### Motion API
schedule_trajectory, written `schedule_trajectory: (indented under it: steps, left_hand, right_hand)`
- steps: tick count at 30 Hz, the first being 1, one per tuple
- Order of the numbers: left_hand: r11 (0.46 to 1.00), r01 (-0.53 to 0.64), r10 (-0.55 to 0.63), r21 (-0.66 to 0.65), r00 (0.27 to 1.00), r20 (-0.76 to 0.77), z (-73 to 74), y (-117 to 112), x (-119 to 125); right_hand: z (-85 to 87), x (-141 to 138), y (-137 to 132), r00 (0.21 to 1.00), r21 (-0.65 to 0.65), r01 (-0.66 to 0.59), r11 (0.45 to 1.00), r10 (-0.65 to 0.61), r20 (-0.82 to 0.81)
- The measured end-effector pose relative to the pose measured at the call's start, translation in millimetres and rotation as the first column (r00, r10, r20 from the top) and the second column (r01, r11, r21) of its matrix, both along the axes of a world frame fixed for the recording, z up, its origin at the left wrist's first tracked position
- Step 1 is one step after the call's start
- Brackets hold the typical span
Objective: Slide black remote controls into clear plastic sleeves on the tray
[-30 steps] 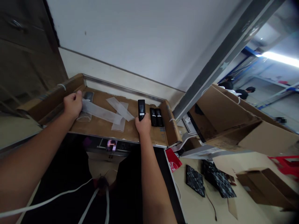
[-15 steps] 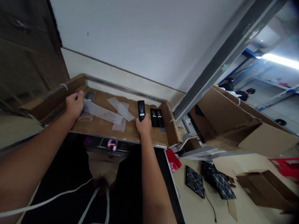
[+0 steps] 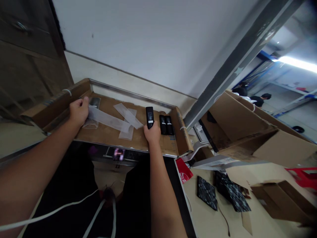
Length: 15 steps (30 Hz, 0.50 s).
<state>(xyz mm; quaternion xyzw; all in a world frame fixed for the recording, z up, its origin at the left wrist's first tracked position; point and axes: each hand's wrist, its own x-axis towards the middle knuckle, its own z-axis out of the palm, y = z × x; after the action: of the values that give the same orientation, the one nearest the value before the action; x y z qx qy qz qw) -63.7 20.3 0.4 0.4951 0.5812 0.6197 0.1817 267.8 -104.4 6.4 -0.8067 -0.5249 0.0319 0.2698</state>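
Observation:
My left hand [image 3: 79, 111] is closed on the left end of a translucent plastic sleeve [image 3: 107, 119] above the cardboard-lined tray [image 3: 99, 135]. My right hand [image 3: 152, 132] grips the lower end of a black remote control [image 3: 150, 116], held roughly upright with a small white label on it. To its right, two more black remotes [image 3: 165, 125] lie side by side. Other clear sleeves [image 3: 128, 115] cross each other in the middle of the tray. Beside my left hand lies a sleeve with something dark [image 3: 95, 103] in it, partly covered.
Raised cardboard edges [image 3: 182, 130] bound the tray's ends, and a pale wall [image 3: 148, 43] rises behind it. A large open carton [image 3: 242, 122] stands to the right. Dark patterned pieces [image 3: 206, 192] and another box [image 3: 282, 200] are on the floor. People [image 3: 261, 99] sit far right.

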Motion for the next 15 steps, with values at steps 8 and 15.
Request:
schedule_trajectory:
  steps: [8,15]
  left_hand:
    - [1.0,-0.012,0.012,-0.015,0.999,-0.029,-1.4,0.1,-1.0]
    - [1.0,-0.007,0.007,-0.011,1.0,-0.02,-1.9,0.4,-0.6]
  right_hand:
    - [-0.8,0.0,0.7,1.0,0.021,-0.003,1.0,0.003,0.004]
    - [-1.9,0.8,1.0,1.0,0.025,-0.016,1.0,0.015,0.017]
